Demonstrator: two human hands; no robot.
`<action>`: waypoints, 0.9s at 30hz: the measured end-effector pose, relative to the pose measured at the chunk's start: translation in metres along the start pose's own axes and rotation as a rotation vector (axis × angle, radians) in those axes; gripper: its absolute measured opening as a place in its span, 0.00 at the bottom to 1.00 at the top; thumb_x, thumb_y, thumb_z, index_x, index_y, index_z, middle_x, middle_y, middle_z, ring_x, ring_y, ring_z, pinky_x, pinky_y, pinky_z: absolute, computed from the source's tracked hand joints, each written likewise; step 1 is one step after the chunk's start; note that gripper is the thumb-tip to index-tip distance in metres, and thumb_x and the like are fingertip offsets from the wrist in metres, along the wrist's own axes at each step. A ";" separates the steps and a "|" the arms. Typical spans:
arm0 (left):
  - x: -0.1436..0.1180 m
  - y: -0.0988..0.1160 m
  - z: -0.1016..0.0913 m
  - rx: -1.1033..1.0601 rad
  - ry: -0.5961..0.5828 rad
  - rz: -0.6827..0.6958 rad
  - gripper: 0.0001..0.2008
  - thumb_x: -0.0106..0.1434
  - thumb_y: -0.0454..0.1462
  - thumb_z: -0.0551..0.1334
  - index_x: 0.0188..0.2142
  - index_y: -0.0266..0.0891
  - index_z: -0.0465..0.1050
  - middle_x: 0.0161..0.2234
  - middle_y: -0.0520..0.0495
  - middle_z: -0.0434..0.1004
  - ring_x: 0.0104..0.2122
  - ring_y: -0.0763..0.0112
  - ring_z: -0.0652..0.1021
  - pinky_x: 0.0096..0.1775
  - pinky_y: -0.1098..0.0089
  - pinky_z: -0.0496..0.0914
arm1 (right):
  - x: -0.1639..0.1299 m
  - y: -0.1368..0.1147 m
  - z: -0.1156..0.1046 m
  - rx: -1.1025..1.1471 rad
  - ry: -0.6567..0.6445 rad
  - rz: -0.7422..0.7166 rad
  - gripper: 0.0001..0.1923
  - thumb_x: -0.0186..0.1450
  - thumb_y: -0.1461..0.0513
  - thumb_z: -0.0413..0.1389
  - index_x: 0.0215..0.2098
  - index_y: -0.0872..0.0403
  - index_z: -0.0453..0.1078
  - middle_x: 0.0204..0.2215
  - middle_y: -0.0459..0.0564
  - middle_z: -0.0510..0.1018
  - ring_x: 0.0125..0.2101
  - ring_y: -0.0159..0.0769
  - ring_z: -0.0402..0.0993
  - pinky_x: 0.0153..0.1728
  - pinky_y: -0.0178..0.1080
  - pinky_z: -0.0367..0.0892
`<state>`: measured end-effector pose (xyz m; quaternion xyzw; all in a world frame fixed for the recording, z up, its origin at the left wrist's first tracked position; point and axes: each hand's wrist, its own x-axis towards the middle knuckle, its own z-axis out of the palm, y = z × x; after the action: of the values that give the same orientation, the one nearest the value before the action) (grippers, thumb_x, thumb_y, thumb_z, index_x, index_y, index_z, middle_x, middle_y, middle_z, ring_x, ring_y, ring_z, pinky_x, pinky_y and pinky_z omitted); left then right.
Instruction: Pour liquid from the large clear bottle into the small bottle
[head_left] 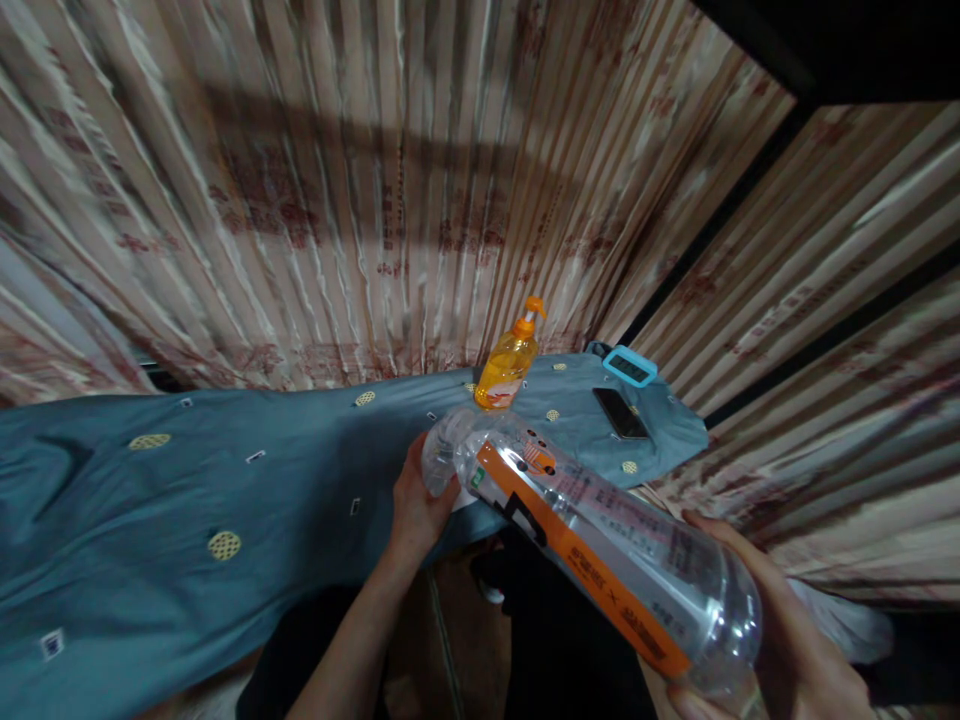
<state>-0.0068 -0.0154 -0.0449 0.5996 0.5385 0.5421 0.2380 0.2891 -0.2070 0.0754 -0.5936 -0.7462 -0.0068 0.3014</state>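
A large clear plastic bottle (622,560) with an orange and grey printed label is tilted in front of me, its neck toward the left. My right hand (795,630) is wrapped round its base at the lower right. At the other end, my left hand (420,505) grips a clear, cup-like plastic piece (441,455) against the bottle's neck. Whether that piece is joined to the bottle or only touches it, I cannot tell. Just behind the neck, a pump bottle (507,368) of orange-yellow liquid stands upright on the blue-green cloth (300,460).
A dark phone (620,412) lies on the cloth to the right. Behind it sits a light-blue framed digital clock (630,367). Patterned curtains (337,200) hang along the back and right, with black frame bars (720,210) across them. My dark-clothed legs are below.
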 end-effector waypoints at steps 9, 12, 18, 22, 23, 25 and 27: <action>0.000 0.004 -0.001 -0.012 -0.001 -0.005 0.29 0.58 0.46 0.65 0.57 0.39 0.68 0.50 0.39 0.84 0.46 0.53 0.85 0.50 0.54 0.80 | -0.002 0.002 0.000 -0.032 0.010 0.033 0.47 0.67 0.49 0.62 0.76 0.54 0.50 0.64 0.58 0.75 0.61 0.52 0.77 0.60 0.41 0.71; 0.000 0.004 -0.002 -0.002 -0.005 -0.016 0.29 0.58 0.45 0.65 0.57 0.39 0.67 0.50 0.39 0.83 0.47 0.52 0.85 0.50 0.53 0.80 | -0.003 0.003 0.000 -0.013 0.012 0.039 0.48 0.66 0.49 0.64 0.76 0.54 0.50 0.66 0.56 0.73 0.63 0.49 0.75 0.63 0.39 0.67; 0.000 0.002 -0.001 -0.020 -0.018 -0.011 0.31 0.58 0.46 0.65 0.59 0.37 0.67 0.51 0.36 0.83 0.48 0.50 0.84 0.50 0.51 0.79 | 0.001 -0.005 0.002 0.028 0.022 0.060 0.45 0.67 0.49 0.63 0.76 0.52 0.52 0.66 0.50 0.74 0.66 0.42 0.71 0.67 0.30 0.57; 0.000 0.001 -0.001 -0.015 -0.009 -0.010 0.30 0.58 0.46 0.65 0.58 0.39 0.67 0.50 0.38 0.83 0.47 0.51 0.85 0.50 0.53 0.79 | 0.002 -0.007 0.001 0.004 0.014 0.059 0.45 0.68 0.48 0.62 0.75 0.52 0.52 0.64 0.54 0.77 0.62 0.50 0.77 0.61 0.37 0.71; 0.000 0.001 -0.001 -0.015 -0.007 -0.008 0.29 0.58 0.46 0.65 0.58 0.39 0.67 0.50 0.38 0.83 0.47 0.52 0.85 0.50 0.53 0.79 | 0.002 -0.007 0.001 0.005 0.015 0.051 0.44 0.68 0.48 0.62 0.75 0.52 0.52 0.63 0.54 0.77 0.61 0.50 0.77 0.60 0.36 0.72; 0.000 0.001 0.000 -0.009 -0.006 -0.002 0.29 0.58 0.47 0.65 0.58 0.39 0.68 0.50 0.38 0.83 0.47 0.52 0.85 0.50 0.53 0.79 | 0.001 -0.004 0.000 0.004 0.009 0.021 0.44 0.67 0.49 0.63 0.75 0.53 0.53 0.63 0.54 0.78 0.61 0.48 0.77 0.61 0.35 0.70; 0.001 0.000 0.000 -0.002 -0.009 -0.003 0.30 0.58 0.46 0.65 0.58 0.39 0.68 0.50 0.38 0.83 0.47 0.52 0.85 0.50 0.53 0.80 | 0.001 -0.002 -0.001 -0.006 0.006 0.023 0.45 0.67 0.49 0.63 0.75 0.53 0.52 0.63 0.54 0.77 0.62 0.48 0.77 0.62 0.36 0.69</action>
<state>-0.0068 -0.0150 -0.0444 0.6012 0.5378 0.5393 0.2417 0.2876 -0.2073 0.0771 -0.6029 -0.7384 -0.0075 0.3021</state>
